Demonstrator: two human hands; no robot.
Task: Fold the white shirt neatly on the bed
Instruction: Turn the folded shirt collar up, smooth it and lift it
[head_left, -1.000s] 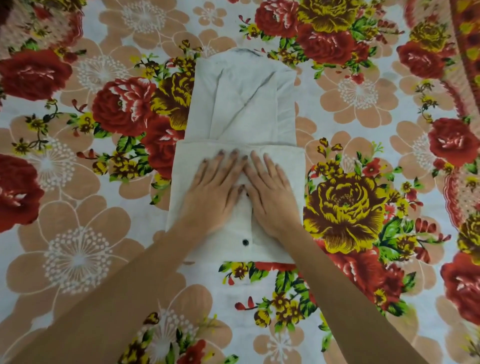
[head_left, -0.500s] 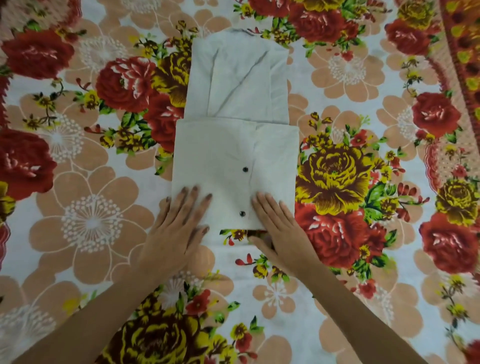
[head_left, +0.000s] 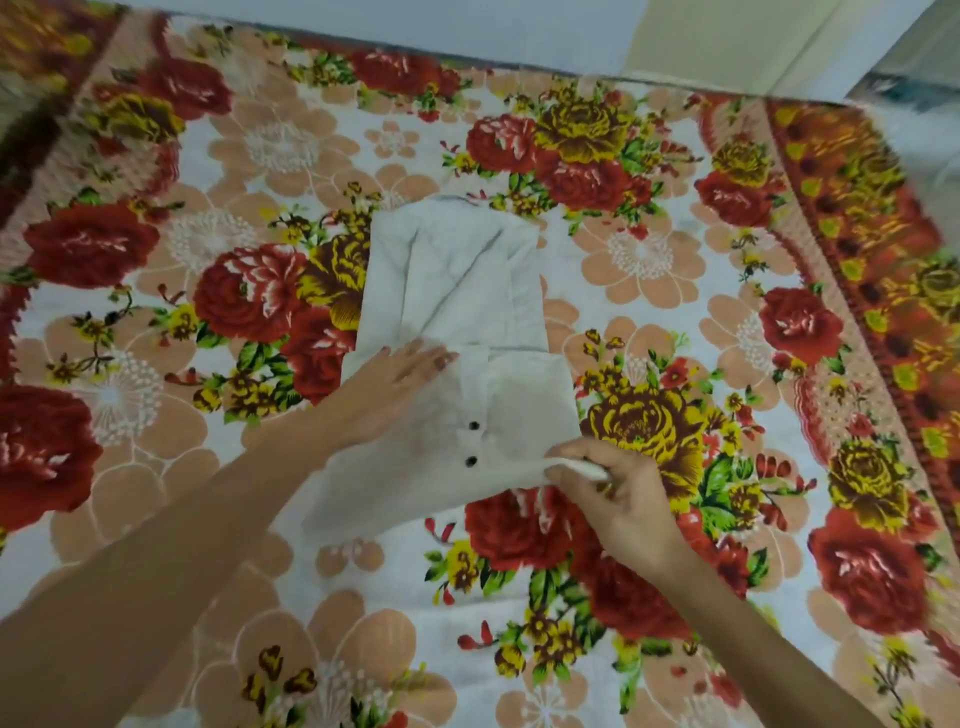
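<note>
Right hand (head_left: 618, 499) pinches the near right corner of the shirt (head_left: 467, 291) between thumb and curled fingers, with the hem raised slightly off the bed (head_left: 649, 675). Left hand (head_left: 395, 382) lies flat on the cloth a little further up. Its fingers are straight and close together, pressing beside the cross-fold on the left half.

The shirt lies at mid-bed, narrowed to a long panel with its sides turned in. The near section is doubled over the rest and shows two dark buttons (head_left: 473, 426) on its top face. The far section lies flat with diagonal creases, its far edge toward the wall (head_left: 519, 26).

Assessment: the step in hand appears to be squaring the near section or carrying it over the far one; which of the two cannot be settled.

- The flat hand should anchor the fold line while the pinched corner travels.
- The near left corner is unheld and the near edge already runs at a slant, so skew is the main risk.
- Both near corners should meet the far edge together.
- The cloth should then be smoothed from the middle outward; it looks thin and likely to crease.

Markings: no brand, label or legible writing on the shirt. The sheet (head_left: 644, 260) carries a floral print only.
</note>
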